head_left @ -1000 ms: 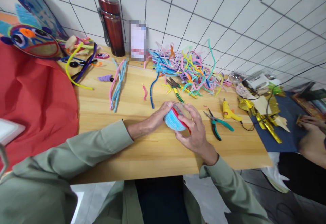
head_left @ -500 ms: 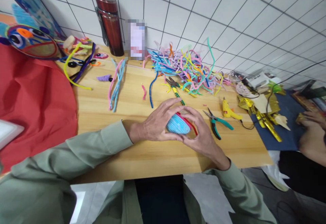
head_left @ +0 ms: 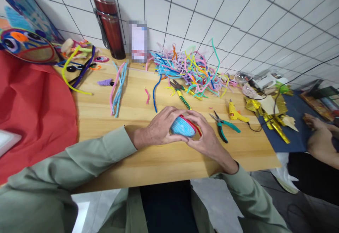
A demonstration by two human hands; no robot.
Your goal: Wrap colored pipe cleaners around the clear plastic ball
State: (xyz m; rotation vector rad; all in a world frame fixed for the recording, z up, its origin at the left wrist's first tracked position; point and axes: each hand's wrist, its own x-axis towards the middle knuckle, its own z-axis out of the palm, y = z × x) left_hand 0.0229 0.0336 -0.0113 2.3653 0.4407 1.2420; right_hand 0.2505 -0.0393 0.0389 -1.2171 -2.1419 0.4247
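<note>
Between my two hands, above the wooden table, is a rounded light-blue craft piece that looks wound from fuzzy pipe cleaner. A red pipe cleaner runs along its upper right edge. My left hand wraps the piece from the left, thumb along its underside. From the right, my right hand curls its fingers and thumb around the red edge. The fingertips of both hands meet near the top, partly hiding the piece. Needle-nose pliers with teal handles lie just right of my right hand.
Behind my hands lie yellow-green handled pliers and a pile of pipe cleaners. A yellow glue gun sits to the right, a red thermos by the wall, red cloth at left. Another person's arm rests at far right.
The fingers of my left hand have drawn in closer over the top of the blue piece. My view has shifted slightly; the other person's hand at far right has moved a little.
</note>
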